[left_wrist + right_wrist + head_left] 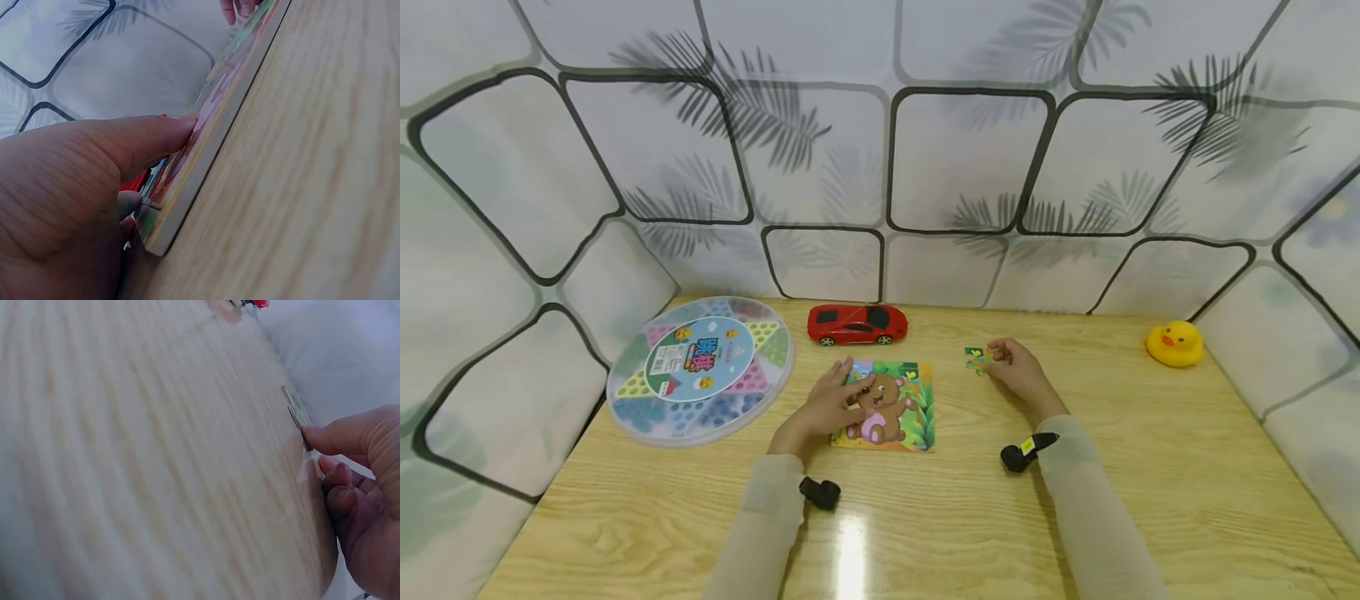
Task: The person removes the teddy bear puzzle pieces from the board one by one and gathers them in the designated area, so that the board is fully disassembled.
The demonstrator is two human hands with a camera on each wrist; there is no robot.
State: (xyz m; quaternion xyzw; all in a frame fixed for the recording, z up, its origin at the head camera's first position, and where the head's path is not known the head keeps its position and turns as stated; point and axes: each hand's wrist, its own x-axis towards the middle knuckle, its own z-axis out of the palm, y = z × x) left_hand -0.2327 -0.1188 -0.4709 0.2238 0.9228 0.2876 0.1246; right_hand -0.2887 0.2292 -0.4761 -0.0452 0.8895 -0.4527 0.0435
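A bear jigsaw puzzle (895, 421) lies flat on the table: a brown bear among green leaves on a thin board. My left hand (820, 408) rests on its left side with fingers spread. In the left wrist view, the thumb (156, 137) touches the picture near the edge of the puzzle board (200, 162). To the right of the board, my right hand (1018, 375) pinches a small green puzzle piece (975, 357) between thumb and fingers. The right wrist view shows this puzzle piece (298, 412) edge-on at the thumb tip, close to the tabletop.
A red toy car (857, 324) stands behind the puzzle. On the left lies a round Chinese checkers set (700, 367) in clear packaging. Toward the far right sits a yellow rubber duck (1175, 343). Patterned fabric (947, 267) borders the wooden table (925, 525) at the back and sides.
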